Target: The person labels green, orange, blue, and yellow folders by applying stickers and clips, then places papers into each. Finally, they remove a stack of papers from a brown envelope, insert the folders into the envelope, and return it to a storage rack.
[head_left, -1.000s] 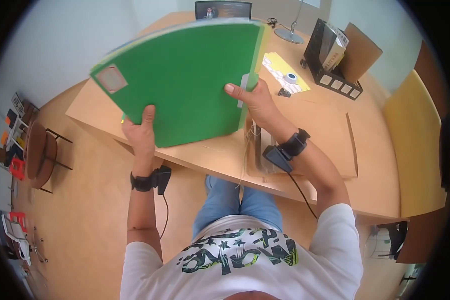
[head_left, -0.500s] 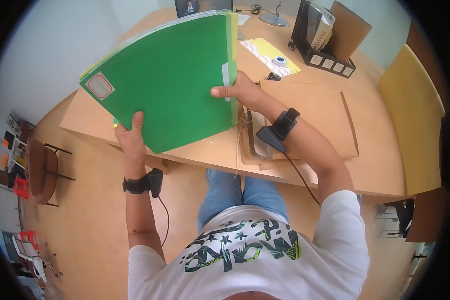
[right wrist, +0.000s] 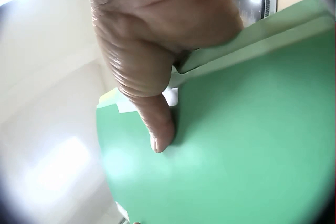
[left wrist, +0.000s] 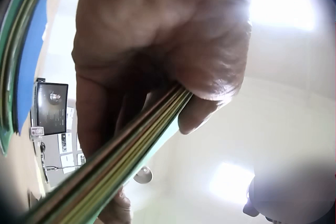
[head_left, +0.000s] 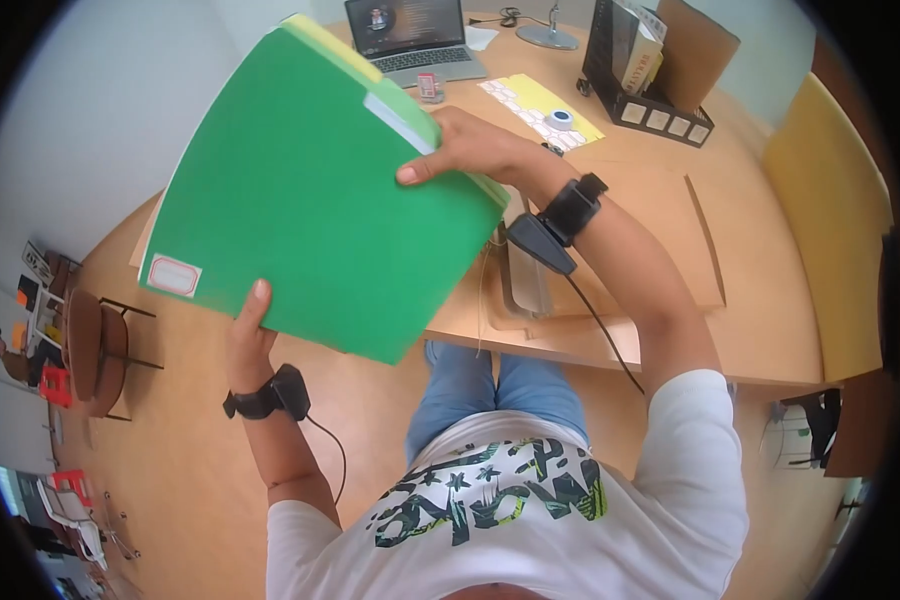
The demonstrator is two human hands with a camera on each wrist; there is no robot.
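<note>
A stack of file folders [head_left: 310, 220] is held tilted over the desk's front edge, its green front folder facing me. My left hand [head_left: 250, 345] grips the lower left edge, thumb on the green face near a red-bordered white label [head_left: 175, 276]. In the left wrist view, several layered edges, brown, yellow and green, run between thumb and fingers of that hand [left wrist: 163, 40]. At the upper right edge my right hand [head_left: 475, 145] grips the stack, thumb flat on the front beside a white tab [head_left: 398, 122]. Its other fingers are hidden behind the folders.
Behind the stack stand an open laptop [head_left: 415, 60] and a lamp base [head_left: 548, 38]. A black file holder [head_left: 655, 115] with books is at the back right, near a yellow sheet [head_left: 545, 105] bearing a tape roll [head_left: 560, 119]. Brown folders [head_left: 620, 250] lie on the desk's right.
The folder stack has turned counterclockwise: its label corner has swung down and its tabbed edge now slopes. My left hand has lowered with it. More of the laptop shows.
</note>
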